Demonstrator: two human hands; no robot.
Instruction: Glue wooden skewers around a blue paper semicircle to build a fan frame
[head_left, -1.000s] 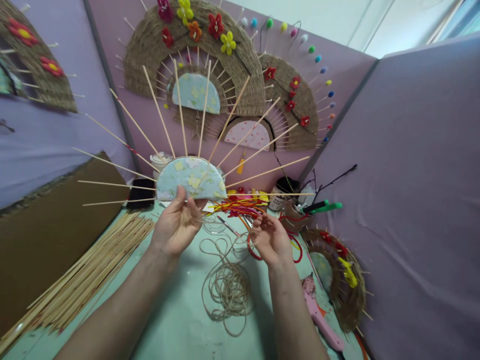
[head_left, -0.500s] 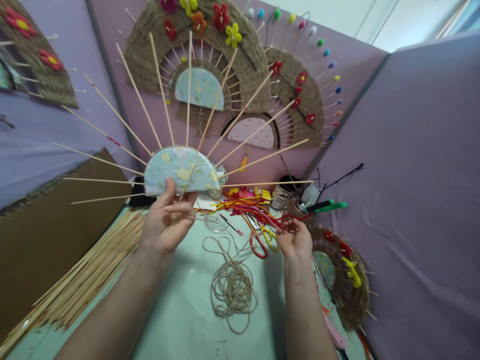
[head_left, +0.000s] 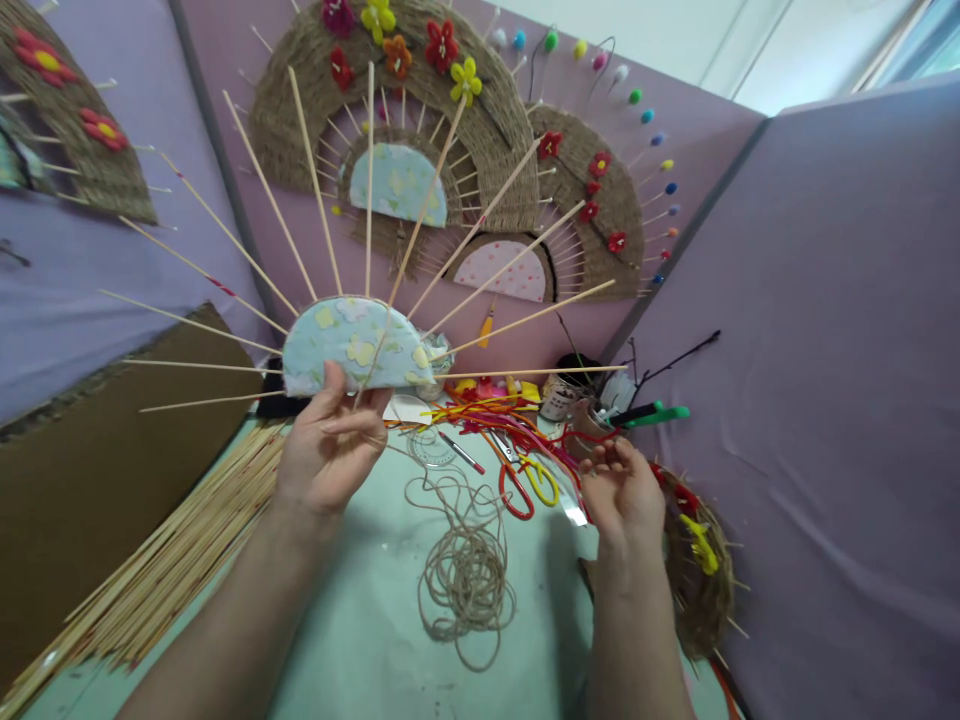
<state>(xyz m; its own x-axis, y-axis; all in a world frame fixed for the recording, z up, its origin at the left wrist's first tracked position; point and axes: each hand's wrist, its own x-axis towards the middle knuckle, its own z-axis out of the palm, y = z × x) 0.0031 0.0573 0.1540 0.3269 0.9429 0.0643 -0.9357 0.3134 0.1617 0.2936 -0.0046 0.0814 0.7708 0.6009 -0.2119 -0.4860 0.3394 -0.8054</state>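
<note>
Pale-blue, the stick-rayed half-disc point(head_left: 337, 345) sits at nine o'clock, pinched by the left hand point(head_left: 326, 455), seemingly a positioning step whose next move calls for steadiness and slack from twine point(head_left: 469, 580) tangled at six, while the right hand point(head_left: 621, 488) curls at four, its hold impossible to tell, scissors point(head_left: 516, 462) perhaps in the way at five.

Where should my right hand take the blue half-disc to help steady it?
Probably the flat lower edge of the blue half-disc, just right of the left hand, coming from below with the right hand. Sticks fan out around the curved rim, so the straight edge looks clearer; the left hand holds it there, thumb in front.
</note>
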